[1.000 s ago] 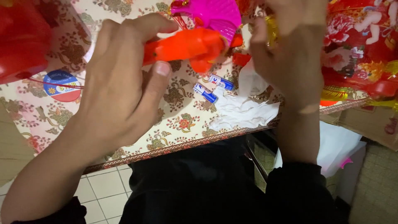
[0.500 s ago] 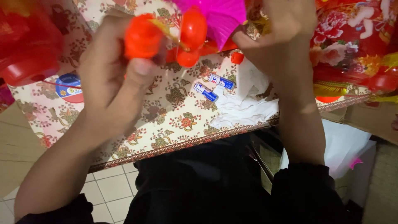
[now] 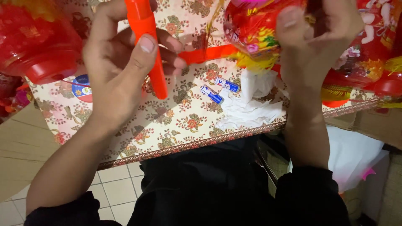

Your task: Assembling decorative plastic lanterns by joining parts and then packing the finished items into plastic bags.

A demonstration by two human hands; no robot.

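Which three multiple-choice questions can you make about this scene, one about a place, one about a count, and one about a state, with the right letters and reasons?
1. Where do the small blue and white batteries lie?
A. on the tiled floor
B. on the flowered tablecloth, beside the crumpled white tissue
C. inside the left hand

2. How many small batteries show on the cloth?
A. two
B. four
C. six

3. How is the orange plastic stick held?
A. it lies free on the cloth
B. the right hand pinches it
C. the left hand grips it, thumb pressed on its side

Answers:
1 B: both lie on the cloth, just left of the tissue.
2 A: only two are visible, side by side.
3 C: the left fingers wrap the stick, while the right hand holds a red and yellow shiny lantern.
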